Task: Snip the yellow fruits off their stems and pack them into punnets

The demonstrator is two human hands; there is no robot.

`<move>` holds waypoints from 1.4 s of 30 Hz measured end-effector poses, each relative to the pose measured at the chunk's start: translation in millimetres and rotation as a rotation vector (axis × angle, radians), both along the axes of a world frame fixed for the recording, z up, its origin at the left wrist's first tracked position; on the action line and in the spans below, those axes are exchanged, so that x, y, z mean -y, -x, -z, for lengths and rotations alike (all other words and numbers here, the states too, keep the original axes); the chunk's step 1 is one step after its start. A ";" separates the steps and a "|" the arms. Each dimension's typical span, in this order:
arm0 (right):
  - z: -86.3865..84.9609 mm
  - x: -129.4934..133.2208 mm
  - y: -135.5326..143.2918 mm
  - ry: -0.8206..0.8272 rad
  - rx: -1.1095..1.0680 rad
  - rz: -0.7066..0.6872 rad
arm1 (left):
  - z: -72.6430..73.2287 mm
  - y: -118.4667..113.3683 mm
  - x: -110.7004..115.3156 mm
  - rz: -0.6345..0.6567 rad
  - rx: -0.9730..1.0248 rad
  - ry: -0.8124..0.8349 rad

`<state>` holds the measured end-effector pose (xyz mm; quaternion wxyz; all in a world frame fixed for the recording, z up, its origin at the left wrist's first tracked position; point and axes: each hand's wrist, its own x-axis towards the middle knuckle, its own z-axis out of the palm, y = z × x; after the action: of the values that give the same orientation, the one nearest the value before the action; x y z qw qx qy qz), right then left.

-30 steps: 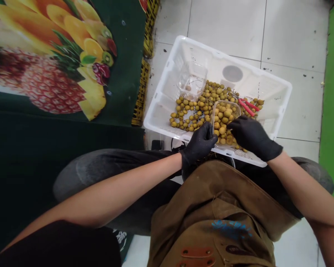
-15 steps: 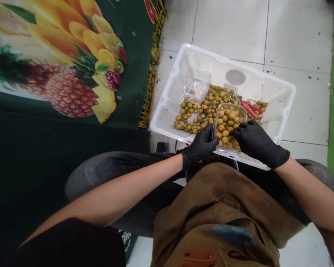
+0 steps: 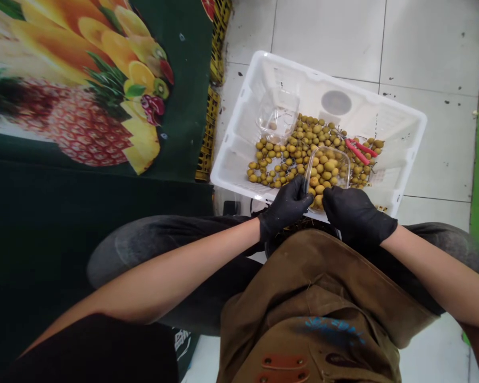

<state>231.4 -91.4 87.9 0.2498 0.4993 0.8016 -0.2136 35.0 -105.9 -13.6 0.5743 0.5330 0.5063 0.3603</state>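
My left hand [image 3: 289,205], in a black glove, is closed on the left side of a clear plastic punnet [image 3: 347,169]. Round yellow-brown fruits that look like longans [image 3: 322,169] fill much of it. My right hand [image 3: 357,215], also black-gloved, lies over the punnet's near right corner with its fingers curled in; whatever they hold is hidden. Beneath the punnet is a white plastic crate [image 3: 407,154], with many more longans on stems [image 3: 309,133] inside.
Red-handled clippers [image 3: 361,151] rest on the fruit at the crate's right. Another clear punnet [image 3: 278,114] sits in its far left corner. Left stand yellow crates [image 3: 208,133] and a dark green panel with printed fruit [image 3: 183,106]. Below the crate, a dark container is partly hidden by my apron [image 3: 303,276].
My right hand has moved left and toward me, from over the punnet's right side to its near corner, and its fingers are curled tighter. My left hand keeps its hold on the punnet.
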 end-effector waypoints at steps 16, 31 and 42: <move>17.9 -5.7 5.1 -0.103 -0.242 0.030 | -1.3 0.3 -0.4 -0.026 0.110 0.045; 25.1 -43.4 -38.3 -0.535 -0.202 0.116 | 6.6 -3.0 1.1 -0.025 0.035 -0.027; 29.9 -47.0 -31.1 -0.435 -0.396 0.336 | -1.5 0.0 1.3 -0.030 0.116 0.095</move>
<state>262.5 -44.4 58.1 -0.0617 0.6148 0.7680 -0.1688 35.0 -107.2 -12.1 0.6218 0.4756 0.4968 0.3745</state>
